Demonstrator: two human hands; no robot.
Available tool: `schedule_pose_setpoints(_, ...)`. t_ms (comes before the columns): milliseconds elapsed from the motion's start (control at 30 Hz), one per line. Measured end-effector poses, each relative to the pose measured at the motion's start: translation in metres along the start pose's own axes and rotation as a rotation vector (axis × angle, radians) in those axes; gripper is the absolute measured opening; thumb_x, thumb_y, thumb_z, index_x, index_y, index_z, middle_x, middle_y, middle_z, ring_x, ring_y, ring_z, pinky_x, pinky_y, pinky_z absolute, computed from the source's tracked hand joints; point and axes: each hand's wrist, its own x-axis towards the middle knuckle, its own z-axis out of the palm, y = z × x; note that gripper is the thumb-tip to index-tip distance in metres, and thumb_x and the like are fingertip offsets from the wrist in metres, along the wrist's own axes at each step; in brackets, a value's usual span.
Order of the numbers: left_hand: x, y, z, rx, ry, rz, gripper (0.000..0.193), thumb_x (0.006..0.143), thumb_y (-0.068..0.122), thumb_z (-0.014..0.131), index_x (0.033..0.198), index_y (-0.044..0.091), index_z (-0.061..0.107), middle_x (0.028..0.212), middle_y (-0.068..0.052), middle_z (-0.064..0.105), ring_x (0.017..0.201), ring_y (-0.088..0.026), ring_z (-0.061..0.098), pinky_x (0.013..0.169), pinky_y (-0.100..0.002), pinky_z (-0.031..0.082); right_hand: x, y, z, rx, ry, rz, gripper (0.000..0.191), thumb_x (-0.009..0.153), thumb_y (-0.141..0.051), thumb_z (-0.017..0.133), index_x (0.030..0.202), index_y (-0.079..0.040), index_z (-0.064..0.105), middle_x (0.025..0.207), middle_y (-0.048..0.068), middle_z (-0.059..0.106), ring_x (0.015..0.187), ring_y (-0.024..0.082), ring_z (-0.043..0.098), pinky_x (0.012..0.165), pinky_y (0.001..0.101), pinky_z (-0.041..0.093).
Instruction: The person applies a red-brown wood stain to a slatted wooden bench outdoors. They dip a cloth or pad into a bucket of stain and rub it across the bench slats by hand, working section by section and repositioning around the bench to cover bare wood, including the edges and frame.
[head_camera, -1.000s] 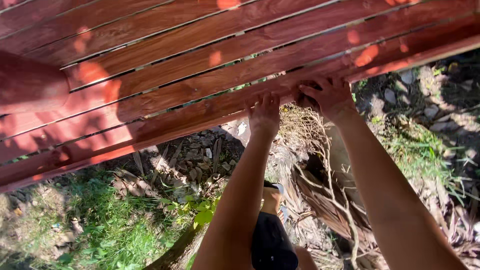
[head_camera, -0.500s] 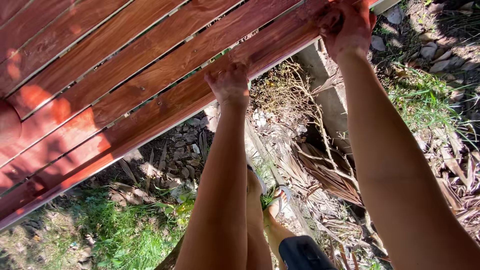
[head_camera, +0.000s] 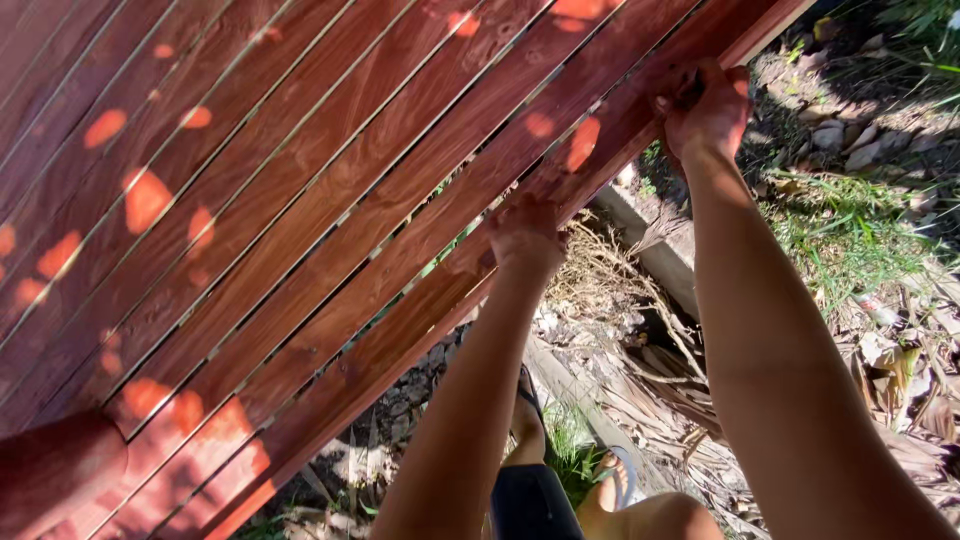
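a slatted panel of reddish-brown wood (head_camera: 330, 230) fills the upper left of the view and runs on a diagonal from the lower left corner up to the top right. its slats lie side by side with thin gaps between them, and green shows through a few of the gaps. patches of sunlight dot the boards.

both hands are on the panel's lowest board, the edge nearest the person. the left hand (head_camera: 522, 235) sits about midway along that edge, its fingers closed over the rim of the board and wrapped to the far side, so only the knuckles and back of the hand show. the right hand (head_camera: 708, 108) is higher up the same edge, near the top right end of the panel, its fingers curled tight around the board's rim. the two hands are well apart along the edge, with a bare stretch of board between them.

below the edge the ground (head_camera: 850, 230) opens out: dry leaves, twigs and dead palm fronds, stones, and tufts of grass to the right. a pale concrete kerb (head_camera: 655, 245) lies just under the panel's edge between the two forearms. the person's feet in sandals (head_camera: 612, 480) stand near the bottom centre, close to the kerb. at the lower left a rounded reddish shape (head_camera: 55, 475) touches the panel; what it is cannot be told.
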Motion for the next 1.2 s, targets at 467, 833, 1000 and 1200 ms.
schedule_pose_setpoints(467, 0.093, 0.137, -0.025, -0.122, 0.650, 0.289, 0.046, 0.093, 0.047, 0.053, 0.131, 0.023, 0.059, 0.153, -0.013, 0.043, 0.138, -0.038, 0.048, 0.114, -0.069, 0.028, 0.089, -0.072, -0.028, -1.470, 0.150, -1.039, 0.047, 0.068, -0.024, 0.100, 0.102, -0.015, 0.069, 0.103, 0.018, 0.059, 0.092, 0.038, 0.062, 0.078, 0.0475, 0.053)
schedule_pose_setpoints(833, 0.120, 0.168, -0.032, -0.166, 0.738, 0.337, 0.062, 0.080, 0.037, 0.066, 0.139, 0.021, 0.054, 0.158, -0.012, 0.041, 0.141, -0.031, 0.047, 0.121, -0.072, 0.016, 0.113, -0.083, -0.028, -0.959, 0.042, -0.895, 0.029, 0.080, -0.009, 0.079, 0.104, -0.011, 0.063, 0.098, 0.001, 0.072, 0.095, 0.021, 0.069, 0.083, 0.0326, 0.060)
schedule_pose_setpoints(1000, 0.107, 0.169, -0.053, -0.199, 0.523, 0.292, 0.074, 0.077, 0.041, 0.077, 0.141, 0.018, 0.049, 0.160, -0.010, 0.032, 0.143, -0.037, 0.040, 0.116, -0.070, 0.022, 0.106, -0.096, -0.016, -1.303, 0.361, -0.935, 0.042, 0.064, -0.017, 0.092, 0.102, -0.017, 0.075, 0.106, 0.011, 0.065, 0.096, 0.034, 0.064, 0.077, 0.0437, 0.055)
schedule_pose_setpoints(1200, 0.110, 0.177, -0.054, -0.123, 0.585, 0.326, 0.092, 0.077, 0.036, 0.074, 0.154, 0.002, 0.037, 0.149, -0.010, 0.045, 0.136, -0.038, 0.049, 0.115, -0.065, 0.032, 0.100, -0.082, -0.035, -1.260, 0.238, -0.789, 0.025, 0.087, -0.019, 0.077, 0.106, -0.010, 0.065, 0.109, 0.012, 0.071, 0.103, 0.029, 0.068, 0.092, 0.0393, 0.057)
